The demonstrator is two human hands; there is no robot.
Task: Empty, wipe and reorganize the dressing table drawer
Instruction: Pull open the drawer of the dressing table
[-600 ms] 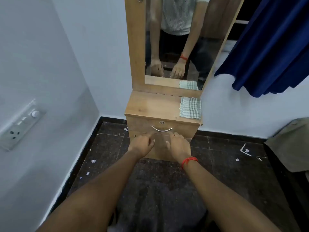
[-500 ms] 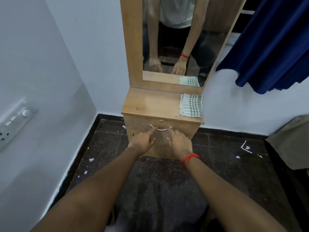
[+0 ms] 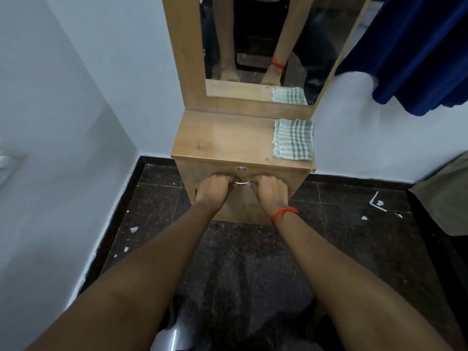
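The drawer [image 3: 295,177] appears closed in the dressing table's front, just beneath the bench [image 3: 222,138]. The left grip [image 3: 215,188] and right grip [image 3: 271,190] each curl round one end of its curved metal handle [image 3: 241,183], which touches both. That handle is the natural hold: stiff, smooth, perhaps slippery. The wooden drawer should be rigid and heavier if loaded, so a straight, even pull seems wise; the lock [image 3: 241,169] above may resist. A checked cloth [image 3: 293,139] lies on the bench's right end.

Head camera looks forward and down, near the dressing table [image 3: 228,138].
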